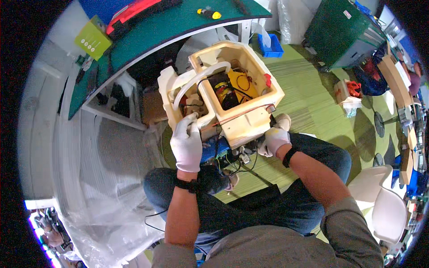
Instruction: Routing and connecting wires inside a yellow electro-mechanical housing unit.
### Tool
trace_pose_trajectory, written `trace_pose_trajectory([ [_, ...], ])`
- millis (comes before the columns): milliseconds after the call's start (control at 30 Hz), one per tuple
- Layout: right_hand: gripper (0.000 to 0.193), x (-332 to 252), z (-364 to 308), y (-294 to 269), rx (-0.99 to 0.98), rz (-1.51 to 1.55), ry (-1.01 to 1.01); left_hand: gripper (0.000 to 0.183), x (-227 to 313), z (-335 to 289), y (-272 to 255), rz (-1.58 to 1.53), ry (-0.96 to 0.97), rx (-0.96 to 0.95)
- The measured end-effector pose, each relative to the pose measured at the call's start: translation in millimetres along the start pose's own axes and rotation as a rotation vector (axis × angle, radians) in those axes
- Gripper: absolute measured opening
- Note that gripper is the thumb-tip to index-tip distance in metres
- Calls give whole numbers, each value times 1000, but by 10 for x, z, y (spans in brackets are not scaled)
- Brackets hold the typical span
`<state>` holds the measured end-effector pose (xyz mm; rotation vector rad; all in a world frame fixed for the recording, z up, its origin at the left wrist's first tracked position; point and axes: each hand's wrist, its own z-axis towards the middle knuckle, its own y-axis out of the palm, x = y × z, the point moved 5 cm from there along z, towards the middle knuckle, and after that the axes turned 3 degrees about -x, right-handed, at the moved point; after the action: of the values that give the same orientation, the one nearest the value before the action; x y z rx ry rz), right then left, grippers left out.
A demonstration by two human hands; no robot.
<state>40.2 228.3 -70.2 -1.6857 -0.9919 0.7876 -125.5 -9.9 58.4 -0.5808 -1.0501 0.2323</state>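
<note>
A cream plastic housing (pixel 250 127) with two open compartments stands tilted in front of me. A translucent hose (pixel 201 77) arches across it. Inside the larger compartment lie dark parts, wires and a yellow piece (pixel 241 85). My left hand (pixel 187 145), in a white glove, grips the near left wall of the smaller compartment, thumb and fingertips at its rim. By the near right corner, my gloved right hand (pixel 273 142) is curled low against the underside; what its fingers hold is hidden. Loose cables (pixel 239 156) and a blue part (pixel 209 150) show beneath the housing.
A green-topped workbench (pixel 178 27) runs behind, carrying a yellow-and-black tool (pixel 209 14) and a lime-green box (pixel 94 38). On the floor are a blue bin (pixel 271 46) and a small box with red items (pixel 348 91). A white chair (pixel 388 210) stands at right; plastic sheeting (pixel 107 196) lies left.
</note>
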Motion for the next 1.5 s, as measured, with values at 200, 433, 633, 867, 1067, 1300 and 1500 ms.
trace_pose_trajectory([
  [200, 18, 35, 39, 67, 23, -81, 40, 17, 51, 23, -22, -3, 39, 28],
  [433, 16, 169, 120, 262, -79, -32, 79, 15, 88, -12, 129, 13, 121, -35],
  [633, 15, 1, 43, 76, -36, 62, 10, 16, 79, -112, 175, 97, 146, -143],
  [867, 16, 139, 61, 245, 197, 99, 26, 17, 352, -114, 291, 118, 166, -254],
  [1067, 21, 62, 161, 150, 188, 256, 92, 20, 269, -123, 209, 93, 105, -270],
  [1300, 37, 358, 317, 361, 103, 337, 126, 21, 402, -150, 368, 86, 175, -309],
  [1500, 17, 496, 291, 184, -51, 92, 21, 22, 393, -125, 359, 78, 143, -321],
])
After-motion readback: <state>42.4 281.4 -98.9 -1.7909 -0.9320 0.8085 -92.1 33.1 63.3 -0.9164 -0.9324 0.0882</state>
